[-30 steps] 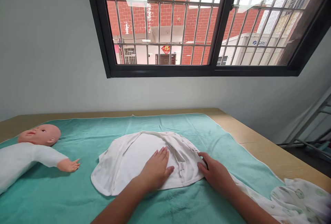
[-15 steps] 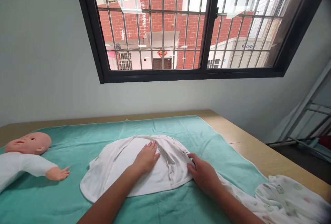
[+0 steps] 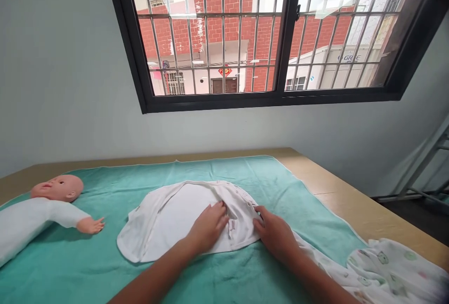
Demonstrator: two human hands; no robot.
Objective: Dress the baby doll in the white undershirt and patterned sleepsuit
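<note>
Beneath the grip: one white garment point(image 3: 171, 224), soft cloth, roughly half-oval.
Right hand point(image 3: 279, 236) pinches its right edge; left hand point(image 3: 209, 227) rests at an inner fold, cannot tell whether pinching. Left of grip, one smooth-headed doll point(image 3: 33, 217); underneath, one teal towel point(image 3: 87, 271); right, one crumpled printed cloth point(image 3: 396, 266).

At the lower centre of the frame, bare hands point(image 3: 208, 227) are showing slim fingers point(image 3: 219, 209); uncovered forearms point(image 3: 159, 269) are tapering toward narrow wrists point(image 3: 190, 246).

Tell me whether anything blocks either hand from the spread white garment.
Nothing visible blocks them: the left hand rests on the white garment, the right hand touches its right edge, and the doll lies apart to the left.
</note>
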